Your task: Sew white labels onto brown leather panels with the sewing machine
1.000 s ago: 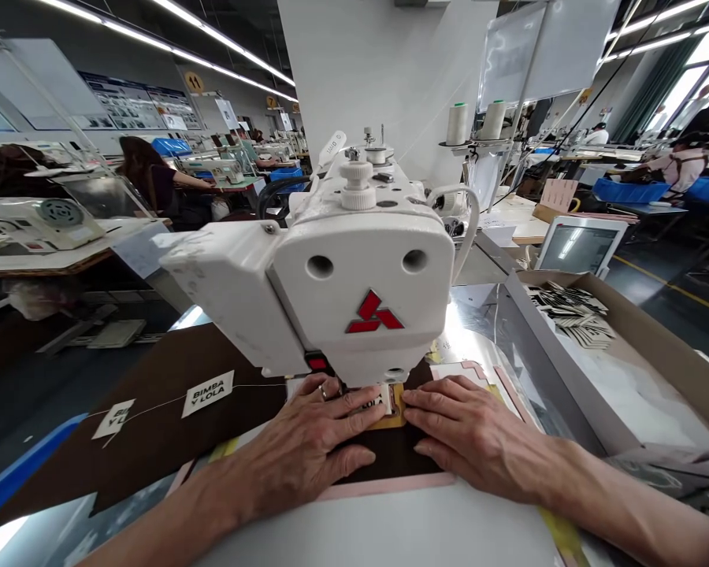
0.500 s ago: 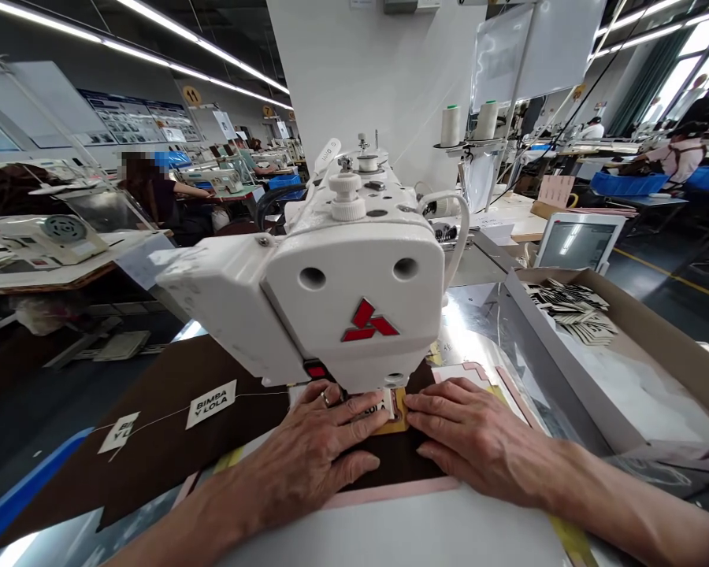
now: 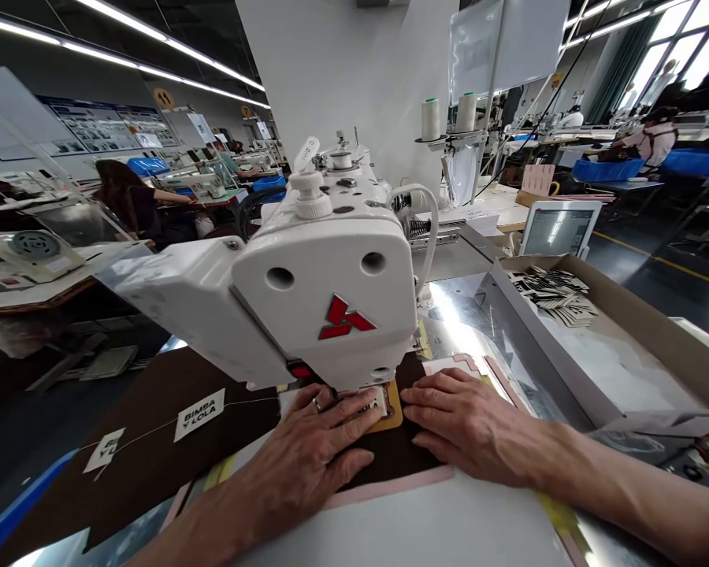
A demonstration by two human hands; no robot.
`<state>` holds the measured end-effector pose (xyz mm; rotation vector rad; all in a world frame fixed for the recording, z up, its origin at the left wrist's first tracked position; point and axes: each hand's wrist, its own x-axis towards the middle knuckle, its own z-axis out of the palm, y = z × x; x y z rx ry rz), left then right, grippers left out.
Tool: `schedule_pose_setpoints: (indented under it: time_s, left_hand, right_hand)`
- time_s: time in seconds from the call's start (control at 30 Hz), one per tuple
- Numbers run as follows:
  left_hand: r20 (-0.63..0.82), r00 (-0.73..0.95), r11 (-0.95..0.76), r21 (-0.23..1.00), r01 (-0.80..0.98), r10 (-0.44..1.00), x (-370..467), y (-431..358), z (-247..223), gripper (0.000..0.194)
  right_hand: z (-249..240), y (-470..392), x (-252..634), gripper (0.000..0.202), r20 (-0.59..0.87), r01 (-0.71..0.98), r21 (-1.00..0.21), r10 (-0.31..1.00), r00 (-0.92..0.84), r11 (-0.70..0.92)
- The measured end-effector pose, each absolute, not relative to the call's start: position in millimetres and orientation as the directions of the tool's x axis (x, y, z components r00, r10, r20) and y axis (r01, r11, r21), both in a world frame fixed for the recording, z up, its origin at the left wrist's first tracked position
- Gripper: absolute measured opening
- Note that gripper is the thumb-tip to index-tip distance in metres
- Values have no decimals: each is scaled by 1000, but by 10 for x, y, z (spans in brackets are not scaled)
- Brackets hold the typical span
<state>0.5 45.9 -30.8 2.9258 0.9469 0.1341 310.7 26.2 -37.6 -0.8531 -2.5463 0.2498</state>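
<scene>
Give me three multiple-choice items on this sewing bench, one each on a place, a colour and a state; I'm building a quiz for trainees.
1. Where does the cardboard box of loose labels sit?
A. right of the sewing machine
B. left of it
C. on top of it

2. What colour is the fabric under the machine?
A. white
B. dark brown
C. blue

3. How do the left hand and right hand lie?
A. both lifted
B. one holding scissors
C. both flat on the fabric

Answers: 1 A, the box lies at the right edge of the bench; 2 B, the cloth bearing the white labels is dark brown; 3 C, both palms press down beside the needle.
</scene>
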Motion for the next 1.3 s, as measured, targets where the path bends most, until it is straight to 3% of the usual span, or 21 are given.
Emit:
schedule_pose_setpoints:
  time_s: [0.3,1.0,1.3]
  left_hand:
    - [9,781,-774,135,618,625,72,616,-250,48]
    - [15,723,-711,191,676,691,100,641,-279,49]
    - [154,669,-681,40,731,727,-268,348,-346,56]
  right_hand:
    - [-405,294,3159,34,312,567,-270,628,-713,778]
    - [-397,304,3196,31,315,590,-267,647,-694,762]
    - [-354,286,3191,27,375,571,-235,615,-694,787]
